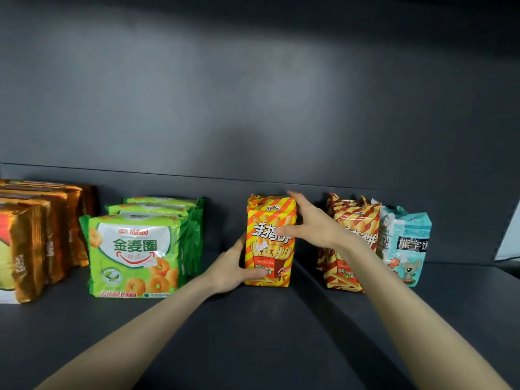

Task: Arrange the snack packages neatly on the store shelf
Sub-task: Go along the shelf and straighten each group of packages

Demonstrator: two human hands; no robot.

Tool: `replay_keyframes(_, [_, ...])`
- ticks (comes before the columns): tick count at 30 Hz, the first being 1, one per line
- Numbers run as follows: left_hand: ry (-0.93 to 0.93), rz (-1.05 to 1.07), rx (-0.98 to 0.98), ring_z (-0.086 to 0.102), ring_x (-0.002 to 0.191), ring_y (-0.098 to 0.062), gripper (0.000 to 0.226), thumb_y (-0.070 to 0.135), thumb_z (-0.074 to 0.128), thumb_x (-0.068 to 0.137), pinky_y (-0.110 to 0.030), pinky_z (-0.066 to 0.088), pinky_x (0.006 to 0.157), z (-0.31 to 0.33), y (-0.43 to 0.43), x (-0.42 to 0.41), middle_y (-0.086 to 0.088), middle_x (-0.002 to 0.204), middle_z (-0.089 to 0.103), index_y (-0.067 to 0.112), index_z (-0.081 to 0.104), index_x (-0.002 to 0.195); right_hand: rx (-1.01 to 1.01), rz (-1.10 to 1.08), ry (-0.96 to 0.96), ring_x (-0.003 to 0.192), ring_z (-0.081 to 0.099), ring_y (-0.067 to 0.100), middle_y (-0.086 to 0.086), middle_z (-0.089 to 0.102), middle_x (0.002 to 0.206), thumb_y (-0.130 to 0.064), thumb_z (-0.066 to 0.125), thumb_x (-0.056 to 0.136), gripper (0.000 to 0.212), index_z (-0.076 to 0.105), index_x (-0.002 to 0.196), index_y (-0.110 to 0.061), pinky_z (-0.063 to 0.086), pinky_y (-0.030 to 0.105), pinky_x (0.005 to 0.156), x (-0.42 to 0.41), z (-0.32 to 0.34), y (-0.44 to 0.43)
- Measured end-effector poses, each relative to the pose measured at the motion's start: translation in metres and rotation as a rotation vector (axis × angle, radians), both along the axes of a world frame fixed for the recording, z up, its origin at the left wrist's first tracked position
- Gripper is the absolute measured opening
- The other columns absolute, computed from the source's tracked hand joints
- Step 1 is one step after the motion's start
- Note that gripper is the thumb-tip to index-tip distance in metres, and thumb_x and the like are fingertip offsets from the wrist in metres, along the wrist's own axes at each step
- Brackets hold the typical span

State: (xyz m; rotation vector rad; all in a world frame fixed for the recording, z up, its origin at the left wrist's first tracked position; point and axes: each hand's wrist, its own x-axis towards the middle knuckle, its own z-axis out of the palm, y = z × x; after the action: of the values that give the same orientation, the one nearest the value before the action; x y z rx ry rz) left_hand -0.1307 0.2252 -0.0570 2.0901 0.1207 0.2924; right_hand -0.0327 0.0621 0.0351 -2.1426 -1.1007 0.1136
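Note:
A yellow-and-orange striped snack pack point(269, 246) stands upright in the middle of the dark shelf point(253, 319). My left hand point(229, 270) grips its lower left side. My right hand point(309, 223) clasps its upper right edge, thumb across the front. Just to the right stand more striped packs of the same kind point(351, 249), partly hidden by my right forearm. Beside them are light-blue packs with a cartoon bear point(408, 246). On the left, green ring-snack packs point(135, 249) stand in a row one behind another. Brown-gold packs point(36, 237) fill the far left.
The shelf's dark back wall point(253, 108) rises behind the packs. A gap of bare shelf lies between the green packs and the held pack. The shelf's right end shows a pale opening point(509, 235).

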Motion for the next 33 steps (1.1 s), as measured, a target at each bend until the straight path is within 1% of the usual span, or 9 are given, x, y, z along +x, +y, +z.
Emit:
replay_keyframes(3, [-0.011, -0.026, 0.009, 0.056, 0.110, -0.007, 0.081, 0.023, 0.074, 0.079, -0.027, 0.045, 0.099, -0.001, 0.005, 0.000, 0.013, 0.118, 0.056, 0.025, 0.025, 0.143, 0.022, 0.019, 0.033, 0.118, 0.052, 0.016, 0.000, 0.050, 0.130, -0.025, 0.072, 0.080, 0.080, 0.023, 0.143, -0.019, 0.049, 0.034, 0.097, 0.004, -0.003, 0.005])
replay_keyframes(5, [-0.013, -0.035, 0.014, 0.056, 0.112, -0.008, 0.079, 0.023, 0.073, 0.080, -0.028, 0.045, 0.100, -0.002, 0.009, -0.001, 0.012, 0.118, 0.056, 0.026, 0.025, 0.143, 0.026, 0.025, 0.029, 0.115, 0.053, 0.014, -0.001, 0.051, 0.128, -0.025, 0.073, 0.079, 0.079, 0.025, 0.141, -0.019, 0.050, 0.034, 0.097, 0.005, -0.004, 0.009])
replay_keyframes(9, [-0.020, -0.037, 0.016, 0.055, 0.116, -0.011, 0.078, 0.023, 0.072, 0.081, -0.033, 0.044, 0.103, -0.002, 0.016, -0.005, 0.010, 0.120, 0.055, 0.025, 0.024, 0.143, 0.047, 0.039, 0.030, 0.115, 0.055, 0.015, -0.004, 0.053, 0.124, -0.024, 0.073, 0.079, 0.076, 0.027, 0.139, -0.019, 0.051, 0.035, 0.096, 0.004, -0.007, 0.017])
replay_keyframes(13, [-0.023, -0.034, 0.010, 0.053, 0.115, -0.011, 0.077, 0.021, 0.070, 0.083, -0.030, 0.044, 0.102, -0.003, 0.022, -0.009, 0.009, 0.121, 0.054, 0.023, 0.022, 0.144, 0.069, 0.053, 0.032, 0.110, 0.055, 0.011, -0.007, 0.052, 0.120, -0.024, 0.073, 0.079, 0.074, 0.028, 0.138, -0.020, 0.051, 0.029, 0.092, 0.001, -0.010, 0.026])
replay_keyframes(15, [-0.023, -0.032, 0.009, 0.053, 0.116, -0.011, 0.078, 0.021, 0.069, 0.083, -0.030, 0.044, 0.102, -0.005, 0.026, -0.011, 0.008, 0.123, 0.053, 0.023, 0.021, 0.145, 0.070, 0.054, 0.031, 0.110, 0.055, 0.011, -0.006, 0.052, 0.120, -0.024, 0.072, 0.080, 0.073, 0.028, 0.138, -0.019, 0.051, 0.030, 0.092, -0.001, -0.011, 0.030])
replay_keyframes(20, [-0.034, -0.014, -0.006, 0.053, 0.117, -0.011, 0.079, 0.020, 0.068, 0.084, -0.029, 0.044, 0.101, -0.008, 0.031, -0.014, 0.009, 0.123, 0.052, 0.024, 0.019, 0.146, 0.070, 0.054, 0.035, 0.114, 0.056, 0.014, -0.004, 0.053, 0.124, -0.024, 0.073, 0.079, 0.074, 0.028, 0.138, -0.019, 0.051, 0.037, 0.096, -0.003, -0.012, 0.037])
replay_keyframes(24, [-0.051, -0.001, -0.018, 0.052, 0.114, -0.008, 0.080, 0.019, 0.067, 0.085, -0.026, 0.043, 0.099, -0.011, 0.031, -0.016, 0.008, 0.125, 0.051, 0.023, 0.016, 0.147, 0.088, 0.055, 0.046, 0.115, 0.056, 0.015, -0.002, 0.054, 0.126, -0.024, 0.074, 0.078, 0.076, 0.028, 0.139, -0.019, 0.050, 0.041, 0.097, -0.003, -0.015, 0.040])
replay_keyframes(30, [-0.065, 0.008, -0.039, 0.052, 0.116, -0.010, 0.077, 0.019, 0.066, 0.086, -0.026, 0.044, 0.097, -0.012, 0.030, -0.018, 0.009, 0.123, 0.051, 0.022, 0.018, 0.146, 0.107, 0.050, 0.058, 0.117, 0.055, 0.016, 0.000, 0.052, 0.130, -0.024, 0.074, 0.078, 0.079, 0.027, 0.141, -0.020, 0.049, 0.043, 0.098, -0.001, -0.018, 0.042])
replay_keyframes(33, [-0.069, 0.012, -0.021, 0.052, 0.113, -0.008, 0.077, 0.020, 0.066, 0.086, -0.024, 0.044, 0.095, -0.012, 0.031, -0.018, 0.006, 0.127, 0.052, 0.022, 0.018, 0.146, 0.112, 0.054, 0.064, 0.118, 0.054, 0.017, 0.001, 0.051, 0.131, -0.023, 0.074, 0.079, 0.079, 0.026, 0.142, -0.020, 0.049, 0.043, 0.098, -0.001, -0.018, 0.041])
